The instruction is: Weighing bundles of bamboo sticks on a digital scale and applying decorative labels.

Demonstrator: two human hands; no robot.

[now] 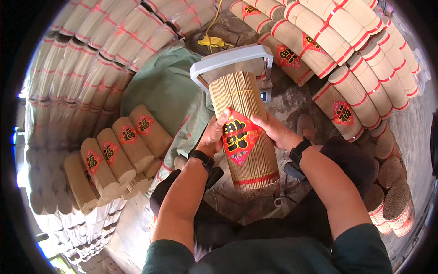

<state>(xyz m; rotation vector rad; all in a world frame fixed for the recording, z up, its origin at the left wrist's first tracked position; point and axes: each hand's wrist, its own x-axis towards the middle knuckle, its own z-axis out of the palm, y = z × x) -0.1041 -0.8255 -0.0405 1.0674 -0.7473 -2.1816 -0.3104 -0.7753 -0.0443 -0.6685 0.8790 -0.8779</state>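
Dark sleeves (169, 256), forearms (182, 196) angled inward, fingers (222, 118) clasping stick bundle (254, 153)

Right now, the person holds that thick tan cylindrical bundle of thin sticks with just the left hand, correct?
Not just the left hand: the head view shows the right hand also holding the tan stick bundle, one hand on each side.

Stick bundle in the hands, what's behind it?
A grey frame shows past its top end. The bundle hides whatever lies directly behind its middle.
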